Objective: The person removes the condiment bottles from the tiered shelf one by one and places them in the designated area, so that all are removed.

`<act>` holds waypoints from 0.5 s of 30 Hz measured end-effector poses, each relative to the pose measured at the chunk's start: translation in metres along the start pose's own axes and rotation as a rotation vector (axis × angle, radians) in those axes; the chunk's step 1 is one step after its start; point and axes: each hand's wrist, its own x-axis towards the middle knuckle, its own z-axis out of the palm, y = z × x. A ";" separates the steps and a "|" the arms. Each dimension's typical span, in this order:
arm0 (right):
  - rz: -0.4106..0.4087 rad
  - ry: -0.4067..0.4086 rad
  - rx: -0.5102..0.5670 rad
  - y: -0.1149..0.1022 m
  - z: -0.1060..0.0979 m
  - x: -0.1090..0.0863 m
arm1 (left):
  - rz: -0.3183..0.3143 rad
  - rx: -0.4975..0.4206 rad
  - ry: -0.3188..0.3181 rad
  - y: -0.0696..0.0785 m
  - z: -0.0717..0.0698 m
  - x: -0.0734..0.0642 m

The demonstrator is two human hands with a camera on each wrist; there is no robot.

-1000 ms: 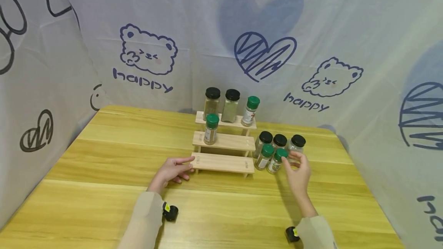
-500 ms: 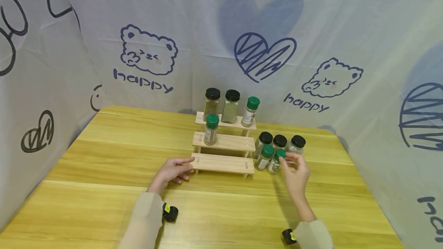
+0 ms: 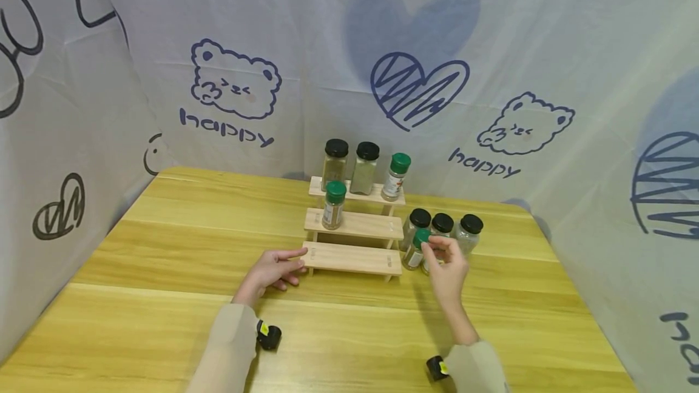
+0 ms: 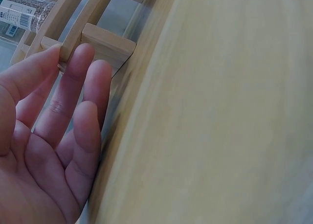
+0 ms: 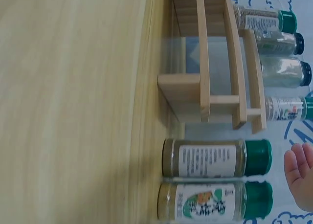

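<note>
My left hand (image 3: 271, 268) pinches the left end of a three-step wooden rack (image 3: 349, 258) between thumb and fingers, at the lowest step. My right hand (image 3: 449, 272) is over the jars to the right of the rack, fingers loosely bent. In the right wrist view, a gap separates its fingertips (image 5: 295, 160) from the green caps. Beneath stand two green-capped spice jars side by side: the left one (image 5: 208, 159) with a text label, the right one (image 5: 205, 202) with a picture label. My right hand partly covers the picture-label jar in the head view.
Behind the green-capped pair are several black-capped jars (image 3: 470, 226). The top step bears two black-capped jars (image 3: 363, 171) and a green-capped jar (image 3: 395, 178). Another green-capped jar (image 3: 333, 210) stands on the middle step, left side. A printed cloth (image 3: 327, 77) hangs behind the table (image 3: 327, 332).
My right hand has moved left, from the right green-capped jar to over the left one's cap. My left hand keeps its place on the rack, and the jars stand where they were.
</note>
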 end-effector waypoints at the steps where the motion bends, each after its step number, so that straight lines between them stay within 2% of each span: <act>1: -0.004 -0.003 0.003 0.000 0.002 0.000 | 0.001 0.002 -0.002 0.004 0.001 -0.003; 5: -0.008 -0.012 0.019 0.000 0.011 0.002 | 0.009 0.007 -0.006 0.016 0.005 -0.015; 7: -0.004 -0.018 0.038 -0.001 0.016 0.003 | 0.009 0.008 -0.006 0.017 0.005 -0.016; 10: 0.008 -0.035 0.049 -0.002 0.023 0.004 | 0.009 0.008 -0.004 0.013 0.004 -0.012; 15: 0.021 -0.087 0.018 -0.006 0.036 0.008 | 0.002 -0.003 -0.001 -0.001 -0.001 0.001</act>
